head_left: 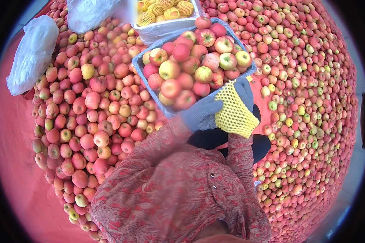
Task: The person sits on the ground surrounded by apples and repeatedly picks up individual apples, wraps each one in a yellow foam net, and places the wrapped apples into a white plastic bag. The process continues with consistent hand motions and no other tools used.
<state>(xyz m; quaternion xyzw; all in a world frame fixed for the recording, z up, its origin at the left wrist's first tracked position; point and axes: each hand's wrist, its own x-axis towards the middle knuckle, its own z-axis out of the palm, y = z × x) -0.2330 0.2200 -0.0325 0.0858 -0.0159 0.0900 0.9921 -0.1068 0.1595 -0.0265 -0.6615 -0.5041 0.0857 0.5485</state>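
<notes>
A yellow foam fruit net (236,115) hangs between my two hands, in front of my lap. My left hand (202,113), in a blue-grey glove, is closed with its fingertips at the net's left edge. Gloved the same way, my right hand (245,91) grips the net's upper end; the net covers part of this hand and wrist. Whether an apple sits inside the net cannot be made out. Just beyond my hands stands a blue-lined crate (138,67) heaped with red and yellow-green apples (190,65). Both hands are close to its near right corner.
Loose apples (89,101) are piled on my left, and a wide spread of apples (308,101) covers the right. Behind the crate is a white lined box (162,27) of apples in yellow nets. White plastic bags (33,54) lie at the far left, beside a red floor covering (18,162).
</notes>
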